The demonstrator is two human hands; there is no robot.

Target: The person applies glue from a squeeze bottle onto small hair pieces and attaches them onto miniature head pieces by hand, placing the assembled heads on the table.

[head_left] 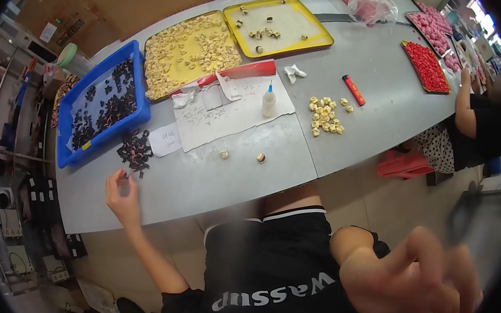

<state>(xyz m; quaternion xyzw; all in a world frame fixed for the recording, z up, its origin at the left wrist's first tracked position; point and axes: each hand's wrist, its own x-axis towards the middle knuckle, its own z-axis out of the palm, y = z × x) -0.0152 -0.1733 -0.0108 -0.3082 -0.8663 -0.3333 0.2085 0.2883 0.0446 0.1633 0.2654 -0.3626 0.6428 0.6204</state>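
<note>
My left hand (123,199) is at the near left of the table, its thumb and index fingertip curved together around a small black piece at the edge of a loose pile of black and pink pieces (136,151). My right hand (418,284) is raised close to the camera at lower right, off the table and blurred. Its fingers are bent but apart, with nothing visible in them. In front of me lie two small cream-coloured pieces, one pale (224,153) and one with a dark red centre (261,157). A blue-tipped dropper bottle (269,103) stands on a white board (205,130).
Left of the board is a blue tray (146,107) of black pieces. Behind are two yellow trays (148,49) (331,42) with cream pieces. A cream cluster (327,117) lies near a red lighter (353,90). A person (489,124) sits at right, by a red-piece tray (426,67).
</note>
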